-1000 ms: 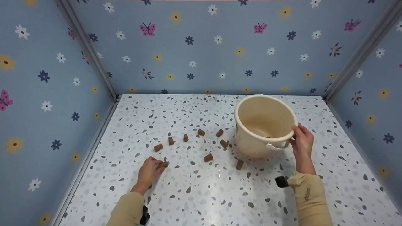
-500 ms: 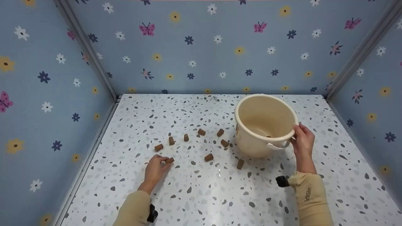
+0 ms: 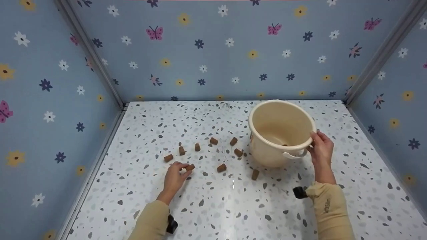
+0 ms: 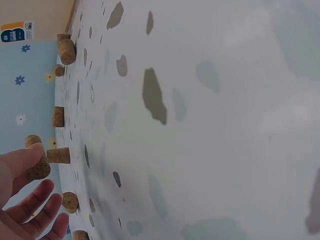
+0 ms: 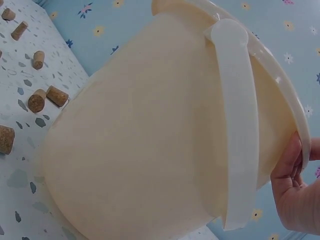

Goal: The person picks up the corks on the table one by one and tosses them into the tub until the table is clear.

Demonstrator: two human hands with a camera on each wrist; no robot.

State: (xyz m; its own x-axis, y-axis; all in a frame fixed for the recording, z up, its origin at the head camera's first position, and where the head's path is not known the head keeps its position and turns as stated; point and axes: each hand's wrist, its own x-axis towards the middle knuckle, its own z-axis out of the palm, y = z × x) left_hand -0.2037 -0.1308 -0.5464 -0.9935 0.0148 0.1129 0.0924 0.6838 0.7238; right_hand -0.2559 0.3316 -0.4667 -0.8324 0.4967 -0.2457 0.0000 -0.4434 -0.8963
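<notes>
Between thumb and fingers, my left hand (image 3: 175, 176) pinches a brown cork (image 4: 37, 167), held just above the table in the left wrist view. My right hand (image 3: 322, 146) grips the rim of a cream plastic bucket (image 3: 270, 155) on its right side. The bucket stands on the table with its white handle (image 5: 237, 125) hanging down. A small brown piece (image 3: 284, 145) shows at the bottom inside it. Several more corks lie about, among them one cork (image 3: 221, 167) right of my left hand and another cork (image 3: 255, 174) in front of the bucket.
The white speckled table (image 3: 206, 206) is bounded by blue flowered walls (image 3: 213, 50) at the back and both sides. A loose row of corks, with one cork (image 3: 197, 147) near its middle, runs behind my left hand toward the bucket.
My left hand has moved right and slightly away from me, carrying the pinched cork. The right hand and the bucket have stayed about where they were.
</notes>
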